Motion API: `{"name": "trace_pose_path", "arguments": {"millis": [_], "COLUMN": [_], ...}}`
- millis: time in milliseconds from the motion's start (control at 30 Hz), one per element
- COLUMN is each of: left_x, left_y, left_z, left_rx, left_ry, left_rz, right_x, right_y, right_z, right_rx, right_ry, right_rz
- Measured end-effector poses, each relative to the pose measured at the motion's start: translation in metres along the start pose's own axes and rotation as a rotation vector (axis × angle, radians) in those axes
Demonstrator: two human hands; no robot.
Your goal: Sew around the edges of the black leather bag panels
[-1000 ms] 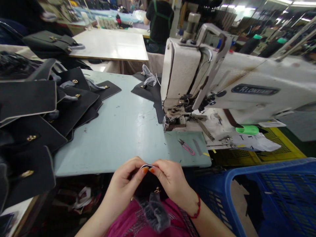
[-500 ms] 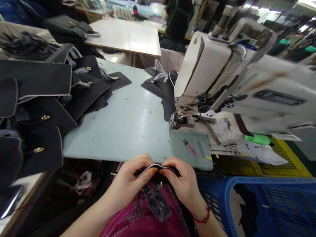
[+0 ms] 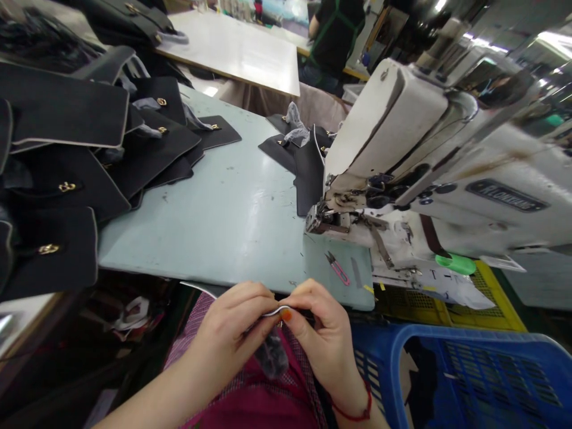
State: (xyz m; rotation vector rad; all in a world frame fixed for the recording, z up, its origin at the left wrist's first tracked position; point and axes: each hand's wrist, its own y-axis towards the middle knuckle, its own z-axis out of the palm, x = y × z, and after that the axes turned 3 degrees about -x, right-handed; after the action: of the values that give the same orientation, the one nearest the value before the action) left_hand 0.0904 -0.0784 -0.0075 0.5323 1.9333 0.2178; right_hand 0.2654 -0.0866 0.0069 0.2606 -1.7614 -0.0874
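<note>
Over my lap, my left hand (image 3: 235, 333) and my right hand (image 3: 319, 333) both pinch the white-piped edge of a small black bag flap (image 3: 273, 311). Both hands are closed on it, thumbs meeting at the middle. A grey wrapped piece (image 3: 272, 357) hangs from the flap between my wrists. The hands sit just in front of the near edge of the pale blue sewing table (image 3: 223, 220). Most of the flap is hidden under my fingers.
A white sewing machine (image 3: 424, 167) stands at the right, with pink thread snips (image 3: 337, 268) in front of it. Black flaps with gold clasps (image 3: 67, 179) are piled at the left. A blue crate (image 3: 469, 381) sits at my lower right. A person in black (image 3: 333, 36) stands far back.
The view has shifted down and to the left. My hands have drawn closer together on the flap's edge, and less of the flap shows between them.
</note>
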Motion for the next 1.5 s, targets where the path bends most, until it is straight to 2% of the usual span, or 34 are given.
{"name": "trace_pose_path", "arguments": {"millis": [233, 400, 533, 600, 700, 800, 833, 900, 967, 1000, 1067, 1133, 1200, 1300, 1400, 1500], "left_x": [0.001, 0.006, 0.017, 0.023, 0.031, 0.028, 0.023, 0.011, 0.001, 0.000, 0.008, 0.030, 0.059, 0.092, 0.097, 0.081], "left_y": [0.001, -0.004, -0.004, -0.005, 0.002, 0.028, 0.041, 0.066, 0.081, 0.081, 0.065, 0.033, -0.006, -0.046, -0.051, -0.035], "left_z": [-0.002, 0.003, -0.005, -0.013, -0.031, -0.051, -0.057, -0.067, -0.069, -0.067, -0.057, -0.042, -0.027, -0.012, -0.003, 0.007], "left_rx": [0.032, 0.019, 0.169, 0.201, 0.191, 0.254, 0.265, 0.211, 0.080, 0.013, -0.050, -0.006, 0.042, -0.067, -0.149, -0.211], "left_ry": [-0.062, -0.137, -0.263, -0.223, 0.004, 0.314, 0.420, 0.604, 0.677, 0.654, 0.512, 0.343, 0.281, 0.218, -0.016, -0.377], "left_rz": [0.003, -0.103, -0.258, -0.270, -0.151, 0.033, 0.107, 0.256, 0.346, 0.344, 0.234, 0.031, -0.193, -0.491, -0.787, -1.070], "right_x": [-0.005, 0.003, 0.000, -0.002, 0.002, 0.007, 0.007, -0.002, -0.020, -0.032, -0.058, -0.081, -0.095, -0.098, -0.088, -0.075], "right_y": [-0.005, 0.003, 0.008, 0.013, 0.024, 0.039, 0.044, 0.050, 0.052, 0.050, 0.044, 0.037, 0.031, 0.029, 0.030, 0.031], "right_z": [0.001, 0.002, 0.000, -0.002, -0.008, -0.012, -0.012, -0.009, -0.004, 0.000, 0.007, 0.014, 0.019, 0.022, 0.020, 0.016], "right_rx": [0.034, 0.038, -0.021, -0.027, 0.107, 0.207, 0.194, 0.111, -0.001, -0.045, -0.094, -0.108, -0.116, -0.142, -0.132, -0.071], "right_ry": [-0.039, -0.116, -0.113, -0.103, -0.177, -0.315, -0.301, -0.147, 0.079, 0.180, 0.333, 0.424, 0.471, 0.523, 0.569, 0.615], "right_rz": [-0.066, -0.064, -0.035, -0.005, 0.013, 0.002, 0.024, 0.130, 0.286, 0.366, 0.515, 0.627, 0.675, 0.661, 0.656, 0.663]}}
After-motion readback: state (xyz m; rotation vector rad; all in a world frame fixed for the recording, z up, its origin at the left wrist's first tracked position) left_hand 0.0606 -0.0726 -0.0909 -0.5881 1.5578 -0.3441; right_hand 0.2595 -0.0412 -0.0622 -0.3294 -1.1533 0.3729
